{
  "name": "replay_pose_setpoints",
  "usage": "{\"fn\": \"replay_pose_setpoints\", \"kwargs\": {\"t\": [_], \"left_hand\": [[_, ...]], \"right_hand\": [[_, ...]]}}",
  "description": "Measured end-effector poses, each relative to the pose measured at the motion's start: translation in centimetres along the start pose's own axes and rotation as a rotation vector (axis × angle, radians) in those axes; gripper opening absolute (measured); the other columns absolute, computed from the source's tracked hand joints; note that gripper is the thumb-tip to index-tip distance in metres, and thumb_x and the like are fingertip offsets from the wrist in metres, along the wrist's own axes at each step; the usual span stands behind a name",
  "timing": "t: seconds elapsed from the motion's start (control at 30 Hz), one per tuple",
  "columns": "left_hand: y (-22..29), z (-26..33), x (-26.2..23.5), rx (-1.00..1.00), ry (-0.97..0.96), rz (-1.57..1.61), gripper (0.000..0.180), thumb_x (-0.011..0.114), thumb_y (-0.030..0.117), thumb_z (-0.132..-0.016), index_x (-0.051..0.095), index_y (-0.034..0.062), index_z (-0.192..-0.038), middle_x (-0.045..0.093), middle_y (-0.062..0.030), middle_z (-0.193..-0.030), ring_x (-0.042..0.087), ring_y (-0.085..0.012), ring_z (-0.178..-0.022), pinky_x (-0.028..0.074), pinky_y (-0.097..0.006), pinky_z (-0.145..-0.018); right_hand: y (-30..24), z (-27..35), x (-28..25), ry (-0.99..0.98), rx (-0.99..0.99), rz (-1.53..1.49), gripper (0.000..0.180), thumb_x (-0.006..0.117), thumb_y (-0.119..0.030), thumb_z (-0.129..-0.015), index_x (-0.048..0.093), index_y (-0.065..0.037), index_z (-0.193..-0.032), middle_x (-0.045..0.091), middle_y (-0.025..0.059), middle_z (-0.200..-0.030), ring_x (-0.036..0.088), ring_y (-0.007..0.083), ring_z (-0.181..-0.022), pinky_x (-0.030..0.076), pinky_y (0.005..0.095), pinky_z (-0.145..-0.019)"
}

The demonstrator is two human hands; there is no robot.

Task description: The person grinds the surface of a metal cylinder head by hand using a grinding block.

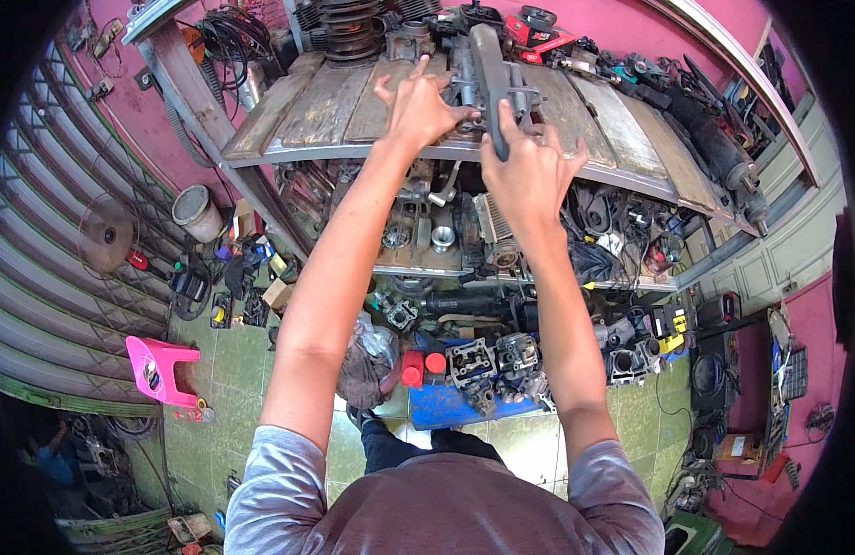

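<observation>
Both my arms reach forward to the wooden upper shelf (372, 111). My left hand (416, 106) has its fingers spread. Its thumb points toward a grey metal engine part (464, 81); whether they touch I cannot tell. My right hand (534, 166) grips the near end of a long, dark grey, slightly curved bar-like piece (488, 79) between thumb and index finger, the other fingers apart. That piece slants up and away over the metal part and hides some of it. Behind my left hand sits another metal part (411, 42), beside a rusty finned cylinder (349, 28).
A red box (538, 39) and piled parts fill the shelf's back right. Below, a lower shelf (427, 257) holds engine pieces. Engine castings (471, 363) lie on a blue mat (446, 412) near my feet. A pink stool (164, 370) and a fan (110, 233) stand left.
</observation>
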State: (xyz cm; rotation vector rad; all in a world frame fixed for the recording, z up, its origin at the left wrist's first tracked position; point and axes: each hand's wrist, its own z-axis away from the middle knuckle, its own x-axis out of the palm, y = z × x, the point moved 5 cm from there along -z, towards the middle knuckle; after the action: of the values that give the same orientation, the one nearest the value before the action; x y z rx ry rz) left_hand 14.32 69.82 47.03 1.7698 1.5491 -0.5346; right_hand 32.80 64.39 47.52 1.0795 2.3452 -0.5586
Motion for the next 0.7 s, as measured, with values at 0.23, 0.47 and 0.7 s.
{"fn": "replay_pose_setpoints", "kwargs": {"t": [0.23,0.47,0.7], "left_hand": [[-0.5,-1.1,-1.3,0.087,-0.037,-0.102,0.069,0.087,0.058,-0.063,0.077,0.0164,-0.118,0.075,-0.0128,-0.116,0.059,-0.0250,-0.130,0.020,-0.067,-0.105],[0.5,-1.4,-1.6,0.059,-0.108,-0.016,0.070,0.088,0.057,-0.060,0.078,0.0148,-0.115,0.076,-0.0116,-0.107,0.068,-0.0255,-0.112,0.021,-0.066,-0.103],[0.0,-0.7,-2.0,0.113,-0.073,-0.053,0.066,0.089,0.054,-0.060,0.079,0.0149,-0.112,0.076,-0.0100,-0.107,0.064,-0.0245,-0.118,0.021,-0.067,-0.105]], "right_hand": [[-0.5,3.1,-1.3,-0.018,-0.036,-0.049,0.048,0.070,-0.028,-0.086,0.068,-0.013,-0.132,0.073,0.0134,-0.074,0.064,0.0338,-0.113,0.024,0.0687,-0.106],[-0.1,0.0,-0.7,0.031,0.006,-0.004,0.046,0.071,-0.029,-0.086,0.070,-0.013,-0.129,0.075,0.0129,-0.076,0.064,0.0317,-0.107,0.026,0.0680,-0.107],[-1.0,3.2,-2.9,-0.020,-0.034,-0.071,0.046,0.074,-0.028,-0.081,0.073,-0.013,-0.124,0.071,0.0122,-0.069,0.065,0.0313,-0.106,0.027,0.0659,-0.107]]}}
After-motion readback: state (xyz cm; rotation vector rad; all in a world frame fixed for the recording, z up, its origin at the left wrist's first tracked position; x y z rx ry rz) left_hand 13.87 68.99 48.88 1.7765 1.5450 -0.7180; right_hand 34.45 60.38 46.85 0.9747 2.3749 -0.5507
